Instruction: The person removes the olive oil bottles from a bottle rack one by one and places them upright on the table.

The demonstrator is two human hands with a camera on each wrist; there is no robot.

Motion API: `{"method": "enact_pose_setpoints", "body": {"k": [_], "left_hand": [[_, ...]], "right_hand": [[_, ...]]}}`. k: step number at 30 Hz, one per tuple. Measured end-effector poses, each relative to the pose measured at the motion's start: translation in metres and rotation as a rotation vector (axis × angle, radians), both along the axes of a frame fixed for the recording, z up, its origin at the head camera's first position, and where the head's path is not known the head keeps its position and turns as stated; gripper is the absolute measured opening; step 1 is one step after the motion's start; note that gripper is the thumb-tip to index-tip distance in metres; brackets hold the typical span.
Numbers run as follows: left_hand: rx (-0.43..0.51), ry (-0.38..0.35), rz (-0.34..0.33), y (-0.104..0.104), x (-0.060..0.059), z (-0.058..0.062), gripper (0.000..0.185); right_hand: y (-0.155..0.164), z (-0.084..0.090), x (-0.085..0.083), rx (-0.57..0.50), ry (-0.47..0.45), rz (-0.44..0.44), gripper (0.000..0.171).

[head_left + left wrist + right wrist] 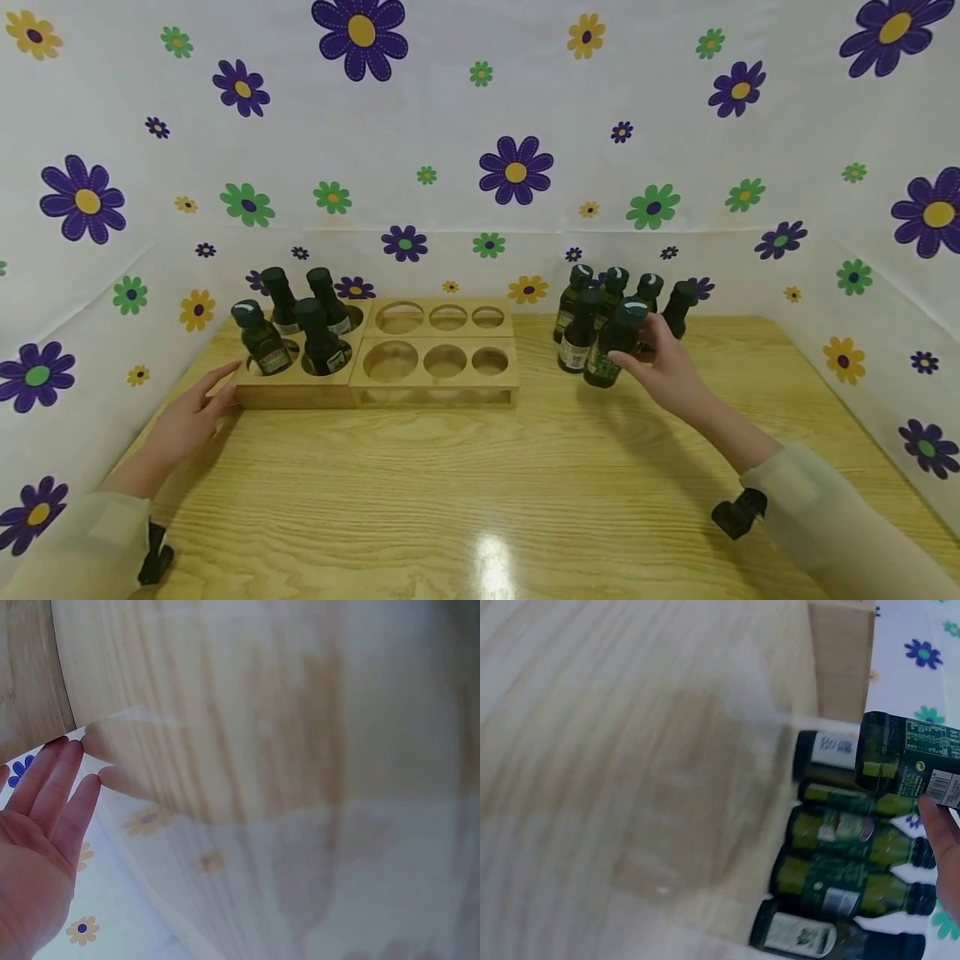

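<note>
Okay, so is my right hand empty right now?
No, your right hand is holding a dark-capped green bottle in the head view.

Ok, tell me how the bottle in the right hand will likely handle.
The bottle has a translucent green body, apparently glass, so it's probably stiff but breakable. Its smooth-looking sides might slip in the right hand. Being taller than wide, it could tip if nudged while standing.

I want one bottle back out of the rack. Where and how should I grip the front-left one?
Probably grip that front-left bottle by its narrow neck, from above and the near side. Its lower body sits sunk in a hole of the wooden rack, while the neck rises free; other bottles stand behind it and to its right.
</note>
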State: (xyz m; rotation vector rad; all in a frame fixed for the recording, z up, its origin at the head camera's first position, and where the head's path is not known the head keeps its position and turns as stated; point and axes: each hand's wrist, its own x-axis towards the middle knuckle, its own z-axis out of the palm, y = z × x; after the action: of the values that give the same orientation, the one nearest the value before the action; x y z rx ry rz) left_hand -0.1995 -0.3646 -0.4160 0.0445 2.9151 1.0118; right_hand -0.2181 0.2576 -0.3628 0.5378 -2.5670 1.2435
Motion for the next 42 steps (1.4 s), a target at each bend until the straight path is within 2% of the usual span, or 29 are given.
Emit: {"method": "enact_pose_setpoints", "body": {"k": [5,10,21,29,39,42], "left_hand": [[0.015,0.015,-0.003,0.001,0.002,0.001,0.062],[0.021,0.022,-0.002,0.002,0.003,0.001,0.062],[0.073,0.024,-0.013,0.002,0.003,0.001,0.062],[0.052,0.018,-0.003,0.002,0.005,0.002,0.063],[0.042,0.03,-0.004,0.001,0.004,0.0,0.064],[0.038,0.033,-0.003,0.001,0.004,0.001,0.064]], "right_hand": [[0.01,-0.009,-0.003,0.056,0.007,-0.024,0.049],[0.015,-0.016,-0.01,0.078,-0.025,-0.048,0.052],[0.021,-0.022,-0.031,0.123,-0.12,-0.099,0.065],[0.017,-0.02,-0.038,0.158,-0.186,-0.104,0.074],[0.016,-0.023,-0.047,0.149,-0.11,-0.103,0.067],[0.015,-0.023,-0.049,0.15,-0.124,-0.11,0.069]]}}
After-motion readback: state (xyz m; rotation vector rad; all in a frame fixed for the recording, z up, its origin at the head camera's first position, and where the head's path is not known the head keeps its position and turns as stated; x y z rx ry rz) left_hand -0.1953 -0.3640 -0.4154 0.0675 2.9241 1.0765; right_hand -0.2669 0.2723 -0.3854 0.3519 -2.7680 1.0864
